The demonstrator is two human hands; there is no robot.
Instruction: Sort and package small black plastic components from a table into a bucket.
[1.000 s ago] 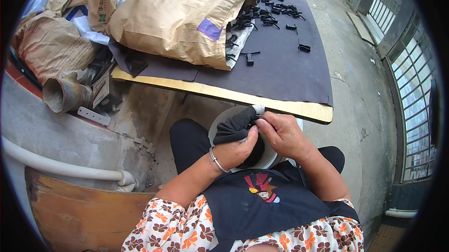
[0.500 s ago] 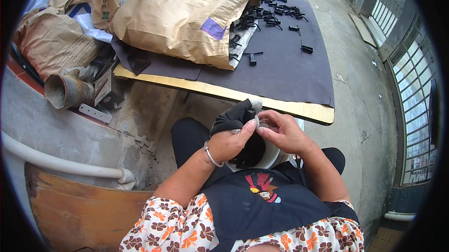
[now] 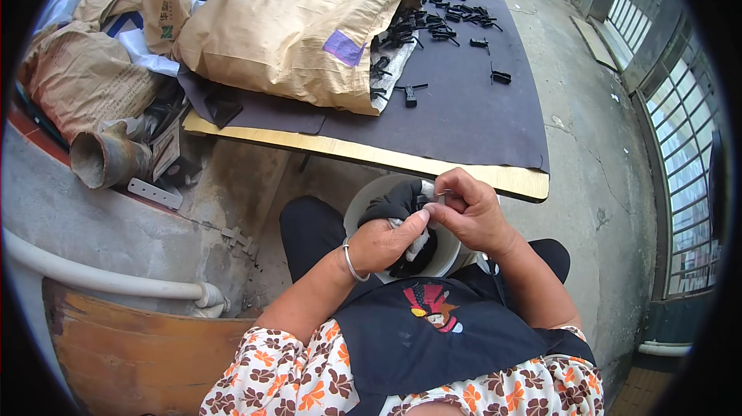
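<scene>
My left hand (image 3: 382, 242) is closed around a bunched black cloth piece (image 3: 394, 200) with grey-white parts, its thumb pressed on top. The cloth covers some of my left fingers, and its exact kind does not show. My right hand (image 3: 475, 213) pinches at the cloth's right edge, thumb and forefinger bent close to my left thumb. Something thin and light shows between those fingers, too small to name. Both hands are over a white bucket (image 3: 362, 198) between my knees, with dark material inside.
Ahead stands a table (image 3: 464, 130) with a dark cover and pale wooden edge. A large brown paper sack (image 3: 270, 45) lies on it, spilling black plastic clips (image 3: 440, 22). At left are crumpled sacks (image 3: 93, 80), a rusty pipe piece (image 3: 112, 157) and a white pipe (image 3: 100, 273).
The right hand has risen slightly and bent its fingers more. The cloth has shifted in the left hand, showing more grey-white below, and more of the bucket's rim is visible.
</scene>
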